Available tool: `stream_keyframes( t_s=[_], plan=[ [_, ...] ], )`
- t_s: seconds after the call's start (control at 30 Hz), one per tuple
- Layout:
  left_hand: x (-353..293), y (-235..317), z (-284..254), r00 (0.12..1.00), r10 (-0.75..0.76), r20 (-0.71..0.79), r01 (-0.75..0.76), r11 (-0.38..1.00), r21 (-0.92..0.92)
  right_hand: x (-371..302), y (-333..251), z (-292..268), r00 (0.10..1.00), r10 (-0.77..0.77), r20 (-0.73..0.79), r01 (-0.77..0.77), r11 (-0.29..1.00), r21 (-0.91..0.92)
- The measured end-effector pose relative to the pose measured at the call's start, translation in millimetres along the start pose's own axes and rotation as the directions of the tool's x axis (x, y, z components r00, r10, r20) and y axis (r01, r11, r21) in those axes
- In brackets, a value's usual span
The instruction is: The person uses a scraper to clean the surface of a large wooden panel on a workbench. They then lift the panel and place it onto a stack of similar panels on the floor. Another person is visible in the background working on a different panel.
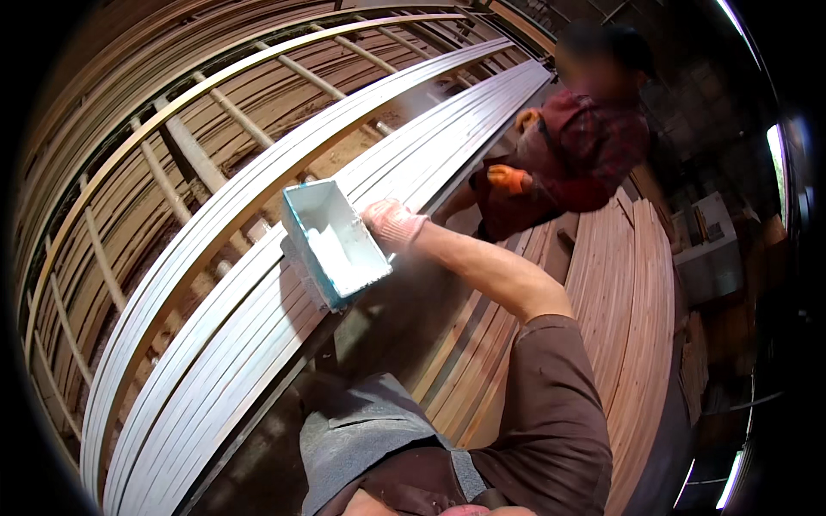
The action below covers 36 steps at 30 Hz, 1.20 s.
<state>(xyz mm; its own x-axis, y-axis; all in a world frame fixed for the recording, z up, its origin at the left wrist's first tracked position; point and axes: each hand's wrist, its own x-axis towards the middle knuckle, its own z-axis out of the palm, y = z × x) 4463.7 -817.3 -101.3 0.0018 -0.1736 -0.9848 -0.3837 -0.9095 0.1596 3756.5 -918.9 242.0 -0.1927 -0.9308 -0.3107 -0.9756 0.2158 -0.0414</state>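
One open box [351,239]; one pale glove [403,225] on the person's right hand [397,222]; one grey apron [361,421]; one co-worker [581,142] with two orange gloves [509,179]. White boards [211,348] lie in two groups; their strips, like the bare planks [641,275], run together too closely to count.

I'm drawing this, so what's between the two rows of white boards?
In the head view: a gap with pale crossbars showing; the box hides part.
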Motion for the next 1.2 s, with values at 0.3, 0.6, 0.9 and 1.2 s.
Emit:
stream_keyframes(
  t_s=[0.3, 0.6, 0.9, 1.2],
  plan=[
    [31, 82, 234, 0.999, 0.005, 0.045, -0.004, 1.0, -0.025, -14, 223, -35, 0.986, 0.124, 0.115, -0.089, 0.957, -0.277],
    [23, 109, 411, 0.998, 0.006, 0.055, -0.003, 0.999, -0.042, -8, 556, 21, 0.96, 0.279, 0.019, -0.27, 0.942, -0.199],
    [17, 50, 602, 0.947, 0.154, -0.282, -0.051, 0.938, 0.342, -4, 782, -28, 0.898, 0.438, -0.039, -0.44, 0.892, -0.103],
    [-63, 31, 661, 0.984, -0.172, 0.054, 0.179, 0.89, -0.418, -39, 911, -14, 0.844, 0.53, -0.08, -0.526, 0.789, -0.318]
  ],
)
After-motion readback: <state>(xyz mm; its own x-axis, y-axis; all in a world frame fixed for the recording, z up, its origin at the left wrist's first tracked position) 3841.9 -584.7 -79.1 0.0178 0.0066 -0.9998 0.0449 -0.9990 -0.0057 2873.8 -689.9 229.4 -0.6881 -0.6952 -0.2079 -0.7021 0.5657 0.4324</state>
